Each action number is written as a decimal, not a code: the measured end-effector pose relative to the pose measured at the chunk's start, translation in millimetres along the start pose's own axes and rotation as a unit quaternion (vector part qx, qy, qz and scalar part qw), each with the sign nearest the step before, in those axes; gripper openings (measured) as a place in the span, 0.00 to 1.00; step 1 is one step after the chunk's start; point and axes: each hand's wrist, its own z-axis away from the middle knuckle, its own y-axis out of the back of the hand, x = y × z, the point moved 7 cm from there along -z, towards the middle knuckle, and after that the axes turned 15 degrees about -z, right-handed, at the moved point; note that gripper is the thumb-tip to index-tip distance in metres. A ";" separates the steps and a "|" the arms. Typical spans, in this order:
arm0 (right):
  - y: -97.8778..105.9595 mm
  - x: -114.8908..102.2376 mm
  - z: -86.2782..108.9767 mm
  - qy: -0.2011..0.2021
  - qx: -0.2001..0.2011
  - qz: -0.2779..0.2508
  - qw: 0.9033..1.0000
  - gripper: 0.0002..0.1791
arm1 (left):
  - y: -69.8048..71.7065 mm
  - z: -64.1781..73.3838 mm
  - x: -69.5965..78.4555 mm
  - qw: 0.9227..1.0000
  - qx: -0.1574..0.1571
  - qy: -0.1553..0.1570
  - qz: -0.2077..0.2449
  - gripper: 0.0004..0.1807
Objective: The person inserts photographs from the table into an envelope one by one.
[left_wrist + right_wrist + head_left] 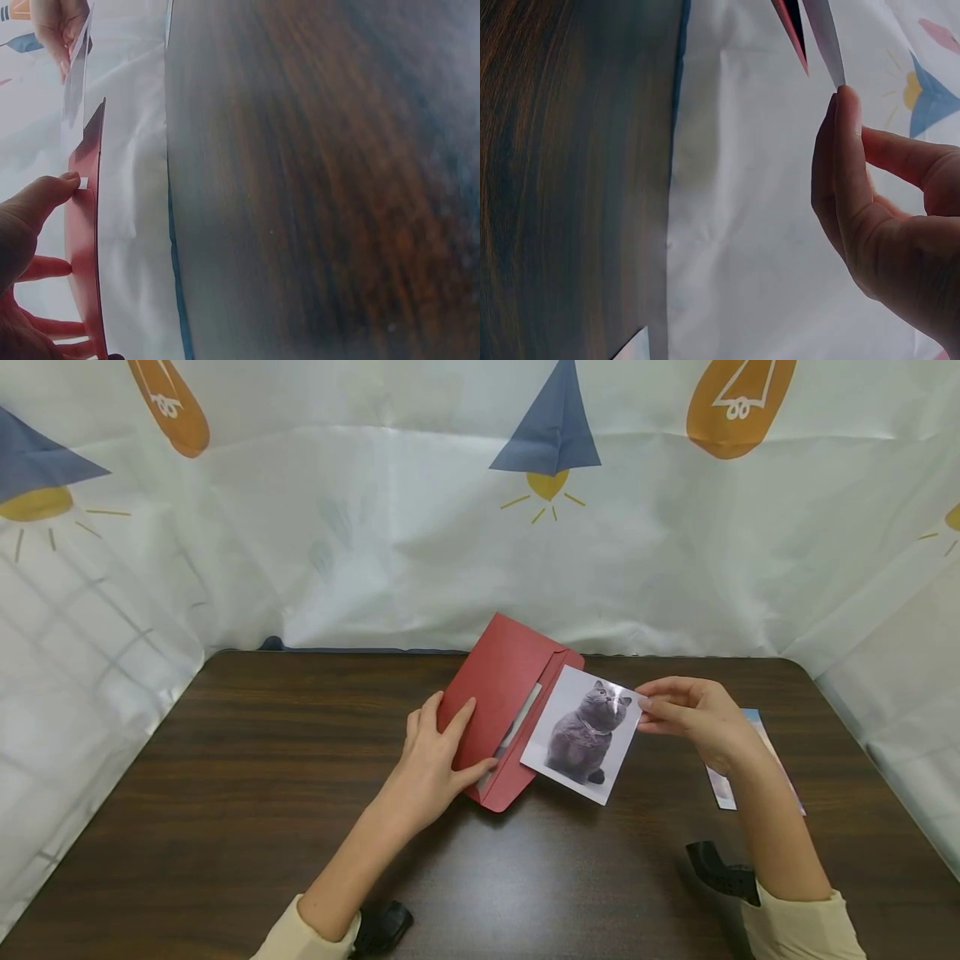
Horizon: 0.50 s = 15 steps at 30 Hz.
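Note:
My left hand [435, 768] grips a red envelope [498, 685], thumb near its opening and the other fingers spread over its face and left edge. Inside the opening shows a thin white strip [520, 718]. Between thumb and fingertips my right hand [697, 714] pinches a photo of a grey cat [588, 735] by its right corner. The photo's left side overlaps the envelope's flap in the head view. Both wrist views show envelope [86, 240] and photo [825, 37] above the line of the table's far edge.
Another picture card [722, 787] lies on the dark wooden table [300, 760], partly hidden behind the right forearm. A white curtain [375, 543] with printed lamps hangs behind the table. Black wrist gear [723, 872] sticks out beside the right wrist.

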 end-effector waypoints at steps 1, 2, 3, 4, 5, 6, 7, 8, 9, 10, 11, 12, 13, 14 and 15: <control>-0.6 -0.1 0.1 0.000 -0.001 0.001 1.000 0.20 | -0.1 0.0 0.2 1.000 -0.001 0.000 0.000 0.43; -1.3 -0.2 0.2 0.000 -0.002 0.000 1.000 0.20 | -0.3 0.1 0.3 1.000 -0.001 0.000 -0.001 0.43; -2.0 -0.1 0.3 -0.001 -0.003 -0.001 1.000 0.20 | -0.3 0.1 0.5 1.000 -0.001 0.000 -0.001 0.43; -2.7 0.0 0.3 -0.003 -0.003 -0.001 1.000 0.21 | -0.4 0.1 0.6 1.000 -0.001 0.000 0.000 0.43; -3.4 0.2 0.3 -0.005 -0.002 -0.001 1.000 0.21 | -0.4 0.2 0.8 1.000 -0.001 -0.001 0.000 0.43; -4.0 0.4 0.1 -0.007 -0.002 0.000 1.000 0.21 | -0.5 0.3 0.8 1.000 -0.001 0.000 0.002 0.43; -4.7 0.4 0.0 -0.007 -0.003 -0.001 1.000 0.21 | -0.6 0.3 0.9 1.000 -0.002 0.000 0.002 0.43; -5.3 0.5 -0.1 -0.008 -0.002 -0.002 1.000 0.21 | -0.6 0.3 1.0 1.000 -0.002 -0.001 0.003 0.43; -5.9 0.6 -0.3 -0.008 -0.003 -0.002 1.000 0.21 | -0.6 0.3 1.1 1.000 -0.003 0.000 0.003 0.43; -6.3 0.7 -0.5 -0.008 -0.003 -0.004 1.000 0.21 | -0.5 0.3 1.4 1.000 -0.003 -0.001 0.003 0.43; -6.8 0.9 -0.7 -0.009 -0.003 -0.006 1.000 0.21 | -0.4 0.3 1.7 1.000 -0.002 -0.002 0.002 0.43; -7.3 1.1 -0.9 -0.009 -0.005 -0.007 1.000 0.20 | -0.4 0.3 2.0 1.000 -0.001 -0.003 0.001 0.43; -7.8 1.2 -1.0 -0.009 -0.005 -0.010 1.000 0.20 | -0.3 0.4 2.5 1.000 0.000 -0.004 0.001 0.43; -8.3 1.5 -1.2 -0.010 -0.006 -0.010 1.000 0.20 | -0.2 0.6 2.9 1.000 0.002 -0.006 0.000 0.43; -8.7 1.6 -1.3 -0.010 -0.007 -0.010 1.000 0.20 | -0.2 0.6 3.5 1.000 0.004 -0.007 0.000 0.43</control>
